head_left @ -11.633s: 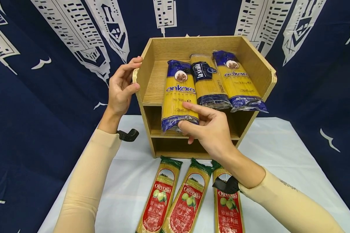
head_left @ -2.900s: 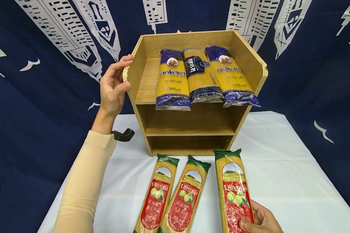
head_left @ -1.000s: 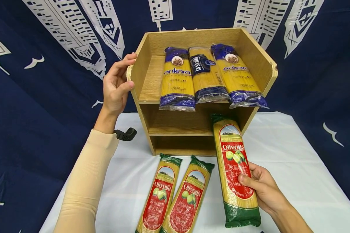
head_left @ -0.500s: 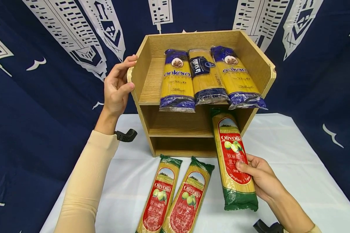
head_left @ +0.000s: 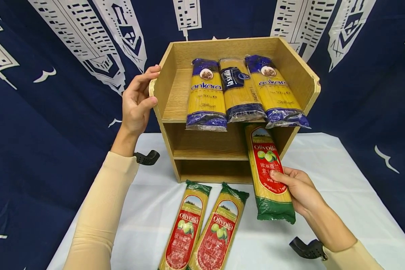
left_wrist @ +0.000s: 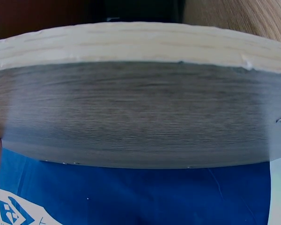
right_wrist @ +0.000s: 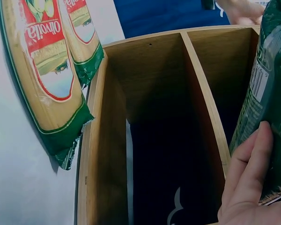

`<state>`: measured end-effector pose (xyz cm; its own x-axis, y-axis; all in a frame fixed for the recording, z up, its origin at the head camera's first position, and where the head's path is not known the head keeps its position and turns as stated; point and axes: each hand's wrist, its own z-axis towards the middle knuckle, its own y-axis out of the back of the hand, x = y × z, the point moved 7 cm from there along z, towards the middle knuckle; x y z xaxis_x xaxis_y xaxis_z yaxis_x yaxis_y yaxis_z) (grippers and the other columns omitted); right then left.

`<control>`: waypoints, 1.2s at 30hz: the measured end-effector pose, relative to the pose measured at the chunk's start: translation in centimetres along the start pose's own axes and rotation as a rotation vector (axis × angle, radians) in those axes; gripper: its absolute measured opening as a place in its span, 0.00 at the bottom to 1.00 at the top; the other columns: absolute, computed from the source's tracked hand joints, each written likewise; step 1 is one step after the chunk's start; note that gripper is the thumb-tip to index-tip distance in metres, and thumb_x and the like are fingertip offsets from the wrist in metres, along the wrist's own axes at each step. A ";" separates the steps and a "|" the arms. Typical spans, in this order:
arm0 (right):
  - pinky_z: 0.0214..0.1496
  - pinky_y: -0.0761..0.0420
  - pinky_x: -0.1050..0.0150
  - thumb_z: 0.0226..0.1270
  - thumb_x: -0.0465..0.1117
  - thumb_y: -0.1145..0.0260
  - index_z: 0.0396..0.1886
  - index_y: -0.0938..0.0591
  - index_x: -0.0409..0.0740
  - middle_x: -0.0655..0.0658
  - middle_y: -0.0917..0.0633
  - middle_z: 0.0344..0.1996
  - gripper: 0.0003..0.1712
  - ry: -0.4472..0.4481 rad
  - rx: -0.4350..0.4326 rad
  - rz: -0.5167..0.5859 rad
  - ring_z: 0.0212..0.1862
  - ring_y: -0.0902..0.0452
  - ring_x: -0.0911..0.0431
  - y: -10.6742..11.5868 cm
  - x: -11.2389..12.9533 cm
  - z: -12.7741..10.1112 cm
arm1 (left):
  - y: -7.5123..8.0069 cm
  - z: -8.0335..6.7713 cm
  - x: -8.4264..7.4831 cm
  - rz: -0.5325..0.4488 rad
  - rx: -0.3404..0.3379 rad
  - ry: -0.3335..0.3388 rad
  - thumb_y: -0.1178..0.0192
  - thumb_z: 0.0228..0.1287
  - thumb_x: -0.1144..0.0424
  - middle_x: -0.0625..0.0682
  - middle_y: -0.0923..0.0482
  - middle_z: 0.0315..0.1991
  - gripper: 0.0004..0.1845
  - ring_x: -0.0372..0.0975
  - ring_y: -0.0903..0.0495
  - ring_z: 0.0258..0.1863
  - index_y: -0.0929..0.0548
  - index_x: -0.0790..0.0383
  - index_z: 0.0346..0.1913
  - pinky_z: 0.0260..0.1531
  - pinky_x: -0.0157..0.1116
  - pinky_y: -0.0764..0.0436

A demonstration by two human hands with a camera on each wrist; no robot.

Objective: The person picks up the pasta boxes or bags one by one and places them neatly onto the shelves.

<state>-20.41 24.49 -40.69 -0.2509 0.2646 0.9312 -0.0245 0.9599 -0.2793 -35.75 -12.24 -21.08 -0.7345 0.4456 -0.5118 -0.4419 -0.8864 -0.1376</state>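
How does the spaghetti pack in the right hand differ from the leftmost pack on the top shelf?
The held pack has a green lower end and red label; the leftmost pack a blue lower end and no red label. The right hand grips the held pack; the leftmost pack lies on the top shelf. Both are long and partly yellow.

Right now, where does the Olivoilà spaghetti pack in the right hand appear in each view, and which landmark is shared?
Head: Olivoilà spaghetti pack right of centre, its upper end inside the middle compartment.
Left wrist: not in view.
Right wrist: the pack at the right edge, cut off, green barcoded side showing.
Shared landmark: the wooden shelf: front in head, side panel in left wrist, compartments in right wrist.
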 end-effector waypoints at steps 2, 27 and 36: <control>0.43 0.13 0.56 0.77 0.40 0.39 0.56 0.28 0.35 0.46 0.11 0.40 0.17 -0.010 -0.005 0.005 0.40 0.11 0.52 0.0 0.1 0.3 | 0.0 0.0 0.0 0.001 0.000 -0.001 0.34 0.49 0.66 0.62 0.23 0.62 0.24 0.53 0.34 0.72 0.17 0.68 0.54 0.74 0.49 0.41; 0.50 0.14 0.56 0.75 0.34 0.40 0.74 0.50 0.27 0.46 0.15 0.48 0.39 0.005 0.051 -0.004 0.48 0.14 0.52 -0.9 0.7 0.2 | 0.0 0.0 0.0 -0.002 -0.006 0.001 0.33 0.50 0.66 0.63 0.23 0.62 0.25 0.53 0.34 0.72 0.17 0.68 0.54 0.74 0.49 0.41; 0.49 0.14 0.57 0.71 0.27 0.38 0.78 0.57 0.33 0.41 0.24 0.59 0.47 0.099 0.106 -0.078 0.52 0.16 0.51 -1.4 0.2 -2.2 | -0.1 0.0 0.0 -0.019 -0.011 0.002 0.34 0.48 0.67 0.63 0.24 0.62 0.25 0.54 0.35 0.72 0.17 0.69 0.54 0.74 0.49 0.41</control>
<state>-18.27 23.45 -39.56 -0.1477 0.2021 0.9682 -0.1437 0.9641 -0.2231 -35.67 -12.15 -21.10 -0.7250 0.4617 -0.5111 -0.4497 -0.8794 -0.1564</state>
